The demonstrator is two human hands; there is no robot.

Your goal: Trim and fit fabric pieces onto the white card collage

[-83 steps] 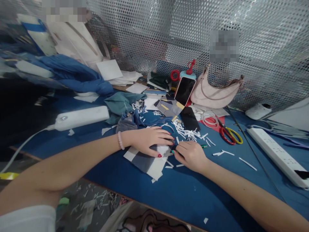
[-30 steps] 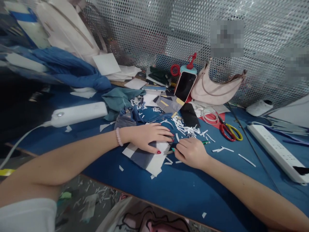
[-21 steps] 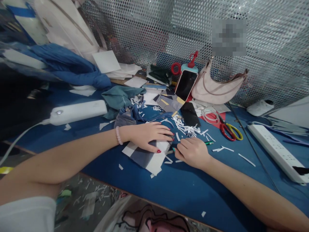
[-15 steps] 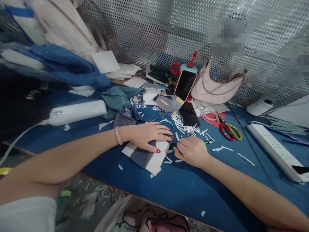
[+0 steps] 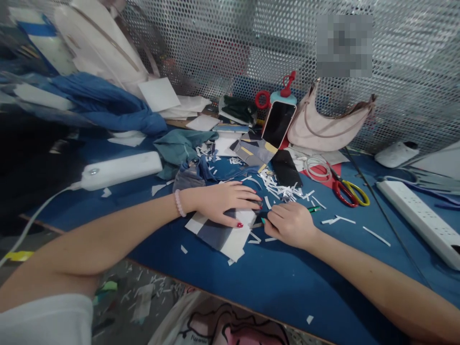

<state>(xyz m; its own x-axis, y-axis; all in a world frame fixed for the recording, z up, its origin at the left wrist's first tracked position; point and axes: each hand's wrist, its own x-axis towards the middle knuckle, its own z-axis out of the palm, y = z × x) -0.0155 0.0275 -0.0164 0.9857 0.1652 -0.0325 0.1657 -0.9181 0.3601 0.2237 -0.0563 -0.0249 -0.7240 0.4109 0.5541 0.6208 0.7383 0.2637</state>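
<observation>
My left hand (image 5: 223,203) lies flat with fingers spread on a white and grey sheet (image 5: 233,242), pressing it to the blue table. Just right of that sheet, my right hand (image 5: 292,224) is closed around a slim green tool (image 5: 315,209). Its one end sticks out behind the hand, and a green bit shows at the fingertips; what kind of tool it is I cannot make out. White paper strips (image 5: 273,184) lie scattered beyond both hands. A crumpled grey-blue cloth (image 5: 189,176) sits behind my left wrist.
Red-and-yellow-handled scissors (image 5: 350,191) and a white power strip (image 5: 424,220) lie to the right. At the back stand a phone (image 5: 279,123) and a pale handbag (image 5: 327,127). A white oblong device (image 5: 122,170) with a cable lies left. A dark phone-like slab (image 5: 286,168) lies beyond my right hand.
The whole view has shifted slightly, so the things appear a little further right. Both hands keep their places relative to the sheet, with no clear change in grip.
</observation>
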